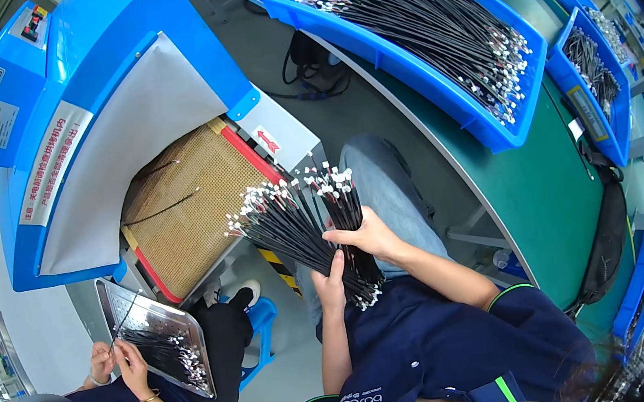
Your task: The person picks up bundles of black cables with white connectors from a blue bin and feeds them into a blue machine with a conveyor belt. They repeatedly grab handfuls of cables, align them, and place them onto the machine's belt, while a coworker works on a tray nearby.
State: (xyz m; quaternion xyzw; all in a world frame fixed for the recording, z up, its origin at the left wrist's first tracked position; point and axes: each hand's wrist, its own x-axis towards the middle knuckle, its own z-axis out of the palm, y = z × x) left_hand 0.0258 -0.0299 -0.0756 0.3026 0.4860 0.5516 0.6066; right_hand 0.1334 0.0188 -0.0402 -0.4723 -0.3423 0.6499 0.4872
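Observation:
A thick bundle of black cables with white connectors (pixel 280 227) is gripped in my left hand (pixel 331 283), near its lower end, over my lap. My right hand (pixel 368 236) is closed round a smaller bundle of the same cables (pixel 341 205), held upright beside the first. The two bundles touch lower down, and their white connector ends fan out at the top. More connector tips show at the bottom, below my hands. Both thumbs lie across the cables; most of my fingers are hidden behind them.
A blue machine (pixel 129 55) with a mesh conveyor belt (pixel 185 220) stands at left, cables lying on it. A co-worker handles a cable over a metal tray (pixel 197 334). On the green table (pixel 493 185) sits a large blue bin (pixel 364 30) of cables; smaller blue bins (pixel 618 143) stand beyond.

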